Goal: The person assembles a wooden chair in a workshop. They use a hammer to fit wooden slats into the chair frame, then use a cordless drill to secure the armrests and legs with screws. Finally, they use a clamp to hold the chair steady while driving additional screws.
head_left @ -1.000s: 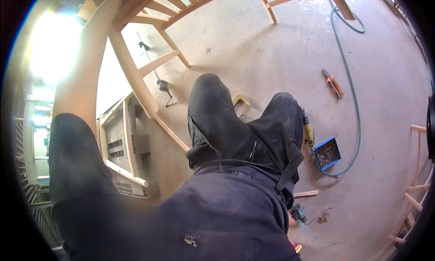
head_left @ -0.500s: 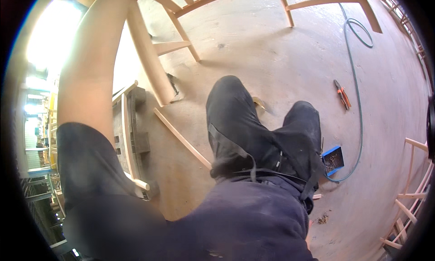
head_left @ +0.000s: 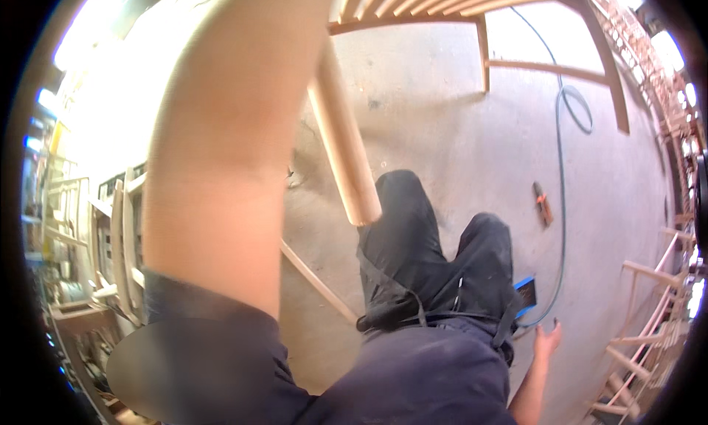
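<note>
My left forearm [head_left: 221,152] rises large through the left of the view, and its hand is out of sight past the top edge. Beside that arm is a pale wooden chair frame, with a thick leg [head_left: 345,144] ending just above my left knee and slats [head_left: 442,1] across the top. My right hand [head_left: 546,340] is low at my right side, fingers apart, with nothing visible in it. It is close to a blue-rimmed tray [head_left: 525,296], partly hidden by my thigh.
Orange-handled pliers [head_left: 543,204] lie on the floor beside a looping hose [head_left: 562,204]. A loose wooden strip [head_left: 317,281] lies left of my legs. More wooden frames [head_left: 634,344] stand at the right, and wooden pieces [head_left: 122,240] at the far left.
The chair leg now reaches closer to my left knee, and the slats show more. My left arm appears farther right in view. My right hand has come into sight by the blue tray.
</note>
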Tool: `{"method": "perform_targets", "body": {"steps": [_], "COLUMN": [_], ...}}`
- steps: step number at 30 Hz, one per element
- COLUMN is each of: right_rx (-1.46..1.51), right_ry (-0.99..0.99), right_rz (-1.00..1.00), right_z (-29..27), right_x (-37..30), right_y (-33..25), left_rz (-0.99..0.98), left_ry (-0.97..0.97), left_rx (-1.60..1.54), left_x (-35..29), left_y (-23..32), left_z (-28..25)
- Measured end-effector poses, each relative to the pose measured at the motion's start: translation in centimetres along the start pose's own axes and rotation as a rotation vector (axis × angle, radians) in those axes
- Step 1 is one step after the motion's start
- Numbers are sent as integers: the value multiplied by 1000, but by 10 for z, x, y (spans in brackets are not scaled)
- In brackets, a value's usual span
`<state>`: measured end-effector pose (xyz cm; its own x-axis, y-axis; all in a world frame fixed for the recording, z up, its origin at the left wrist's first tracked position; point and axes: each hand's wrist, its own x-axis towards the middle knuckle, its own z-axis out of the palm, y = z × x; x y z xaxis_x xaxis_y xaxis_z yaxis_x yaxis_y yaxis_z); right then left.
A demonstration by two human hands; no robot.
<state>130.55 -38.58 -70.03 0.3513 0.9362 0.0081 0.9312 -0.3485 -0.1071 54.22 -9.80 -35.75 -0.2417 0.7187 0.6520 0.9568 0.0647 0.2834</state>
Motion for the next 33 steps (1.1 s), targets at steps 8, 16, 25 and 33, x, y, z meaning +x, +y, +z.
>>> {"method": "perform_targets", "body": {"steps": [8,16,25,33], "right_rx": [16,-108,69,340], "right_ry": [130,196,310,219], "right_rz": [-327,-545,-690,-623], "right_z": [-63,-133,-163,-178], "right_x": [61,169,296,407], "right_y": [-92,-172,-273,-371], "left_rz": [-157,-107,-172,-219], "left_ry": [-4,-15,103,183], "left_rx": [11,153,10,15], "left_x": [25,13,-3,-40], "left_y": [-15,8,23,52], "left_z": [15,28,21,9]}}
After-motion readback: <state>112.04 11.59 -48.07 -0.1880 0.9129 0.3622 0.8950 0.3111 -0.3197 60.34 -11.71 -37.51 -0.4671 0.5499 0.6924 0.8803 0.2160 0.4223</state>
